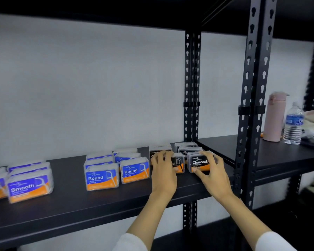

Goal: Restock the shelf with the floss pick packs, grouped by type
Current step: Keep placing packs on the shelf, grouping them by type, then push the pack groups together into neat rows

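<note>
Shelf (80, 211), near to far: our right hand (211, 175), fingers grasping the front Charcoal pack (199, 163); our left hand (163, 171), fingers curled on the neighbouring pack (179, 163); more Charcoal packs (186, 148) just behind the fingers; Round packs (102, 176) left of them.

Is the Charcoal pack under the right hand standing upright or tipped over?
Upright: the Charcoal pack stands on the shelf with its label facing front and reading level, the right hand gripping it.
</note>
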{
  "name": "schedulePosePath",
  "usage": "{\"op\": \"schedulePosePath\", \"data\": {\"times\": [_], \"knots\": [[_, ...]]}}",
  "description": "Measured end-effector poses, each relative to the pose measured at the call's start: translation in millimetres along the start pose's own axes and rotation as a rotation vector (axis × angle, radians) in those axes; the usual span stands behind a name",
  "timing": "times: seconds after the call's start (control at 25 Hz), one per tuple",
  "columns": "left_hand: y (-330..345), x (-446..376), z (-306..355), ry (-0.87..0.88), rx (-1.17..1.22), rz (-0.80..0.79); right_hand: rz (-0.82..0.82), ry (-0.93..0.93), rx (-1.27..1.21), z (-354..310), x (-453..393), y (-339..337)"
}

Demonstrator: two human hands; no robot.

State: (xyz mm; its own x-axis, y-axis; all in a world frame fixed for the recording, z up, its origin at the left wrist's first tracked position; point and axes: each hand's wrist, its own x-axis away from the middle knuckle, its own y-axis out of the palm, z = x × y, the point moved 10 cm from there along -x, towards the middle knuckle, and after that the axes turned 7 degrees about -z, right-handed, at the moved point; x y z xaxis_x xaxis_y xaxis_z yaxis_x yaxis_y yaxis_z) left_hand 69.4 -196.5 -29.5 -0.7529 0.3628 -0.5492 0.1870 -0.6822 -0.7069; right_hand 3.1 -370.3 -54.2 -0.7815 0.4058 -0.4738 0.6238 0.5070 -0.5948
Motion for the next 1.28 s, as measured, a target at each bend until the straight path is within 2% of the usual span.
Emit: {"op": "schedulePosePath", "data": {"times": [0.28, 0.68, 0.92, 1.0, 1.08, 1.28], "knots": [[-7, 3, 0, -0.035, 0.098, 0.01, -0.016, 0.004, -0.012, -3, 2, -2], [-6, 2, 1, -0.062, -0.004, 0.027, -0.04, -0.021, -0.006, -5, 1, -4], [-16, -2, 16, 0.051, -0.004, 0.039, -0.083, -0.122, -0.158, -15, -7, -9], [-26, -16, 25, 0.135, 0.0, -0.01, -0.076, -0.17, -0.194, -26, -20, -19], [-33, -40, 28, 0.185, 0.012, -0.131, -0.115, -0.223, -0.199, -42, -39, -24], [-41, -106, -18, 0.093, 0.034, -0.311, -0.341, -0.185, -0.134, -48, -94, -4]]}}
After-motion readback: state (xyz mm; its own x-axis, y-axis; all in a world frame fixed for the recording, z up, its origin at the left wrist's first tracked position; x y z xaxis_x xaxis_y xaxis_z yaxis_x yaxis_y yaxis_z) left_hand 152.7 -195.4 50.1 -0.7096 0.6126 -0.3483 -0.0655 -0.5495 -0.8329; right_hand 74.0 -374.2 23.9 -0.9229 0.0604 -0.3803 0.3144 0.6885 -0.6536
